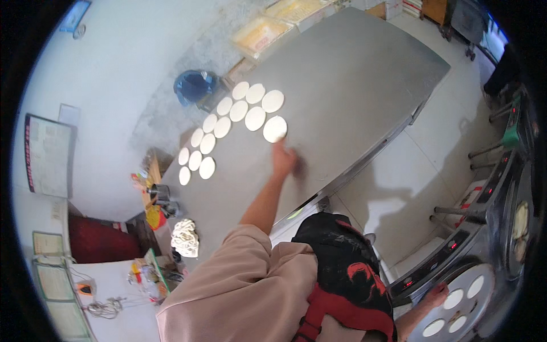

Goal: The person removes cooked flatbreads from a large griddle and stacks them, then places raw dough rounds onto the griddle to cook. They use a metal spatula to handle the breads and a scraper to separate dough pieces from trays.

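My left hand [284, 159] reaches over the grey metal table [342, 85], its blurred fingertips at the lower edge of a flat round dough disc [275, 129]. Whether the fingers grip the disc is unclear. Several more pale dough discs [255, 118] lie in curved rows beyond it and to the left. At the lower right, my right hand [439, 295] is over the rim of a round griddle [480, 299], close beside a dough disc [453, 299]. Its fingers are too small to read clearly. Several discs lie spaced out on that griddle.
A crumpled white cloth [185, 238] and metal cups [160, 192] are by the table's left end. A blue-lined bucket [195, 87] and bags of yellowish material [263, 36] stand along the far side. Another griddle [519, 233] with food and protruding handles [459, 211] is at right.
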`<state>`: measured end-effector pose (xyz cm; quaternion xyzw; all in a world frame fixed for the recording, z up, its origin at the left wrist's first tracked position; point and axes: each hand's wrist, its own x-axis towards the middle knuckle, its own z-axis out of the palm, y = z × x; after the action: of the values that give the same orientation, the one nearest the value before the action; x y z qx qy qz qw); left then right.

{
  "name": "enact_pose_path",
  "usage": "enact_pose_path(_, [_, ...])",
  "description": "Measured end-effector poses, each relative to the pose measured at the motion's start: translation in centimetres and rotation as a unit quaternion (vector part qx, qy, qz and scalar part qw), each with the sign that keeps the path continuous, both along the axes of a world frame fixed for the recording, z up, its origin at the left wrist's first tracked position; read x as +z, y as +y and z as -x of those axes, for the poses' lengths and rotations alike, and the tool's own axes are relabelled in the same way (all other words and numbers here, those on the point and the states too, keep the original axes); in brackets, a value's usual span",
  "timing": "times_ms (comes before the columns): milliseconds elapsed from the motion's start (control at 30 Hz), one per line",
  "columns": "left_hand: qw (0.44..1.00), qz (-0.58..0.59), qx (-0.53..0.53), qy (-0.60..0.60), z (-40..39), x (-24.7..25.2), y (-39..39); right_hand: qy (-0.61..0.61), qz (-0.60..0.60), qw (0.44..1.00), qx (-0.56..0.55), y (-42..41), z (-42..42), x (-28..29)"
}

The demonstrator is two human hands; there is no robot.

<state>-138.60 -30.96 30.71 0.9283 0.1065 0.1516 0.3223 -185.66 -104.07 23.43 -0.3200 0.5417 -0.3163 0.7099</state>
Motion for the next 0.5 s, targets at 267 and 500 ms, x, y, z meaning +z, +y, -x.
enact_pose_path(267, [0.883,0.372,0.100,0.268,-8.6,0.5,9.5,0.007,-0.018,0.860,0.511,37.3,-36.3,13.9])
enact_pose_path(500, [0.938,0.331,-0.088,0.059,-9.2,2.4,8.0,-0.197,-0.318,0.764,0.525,56.4,-53.5,12.3])
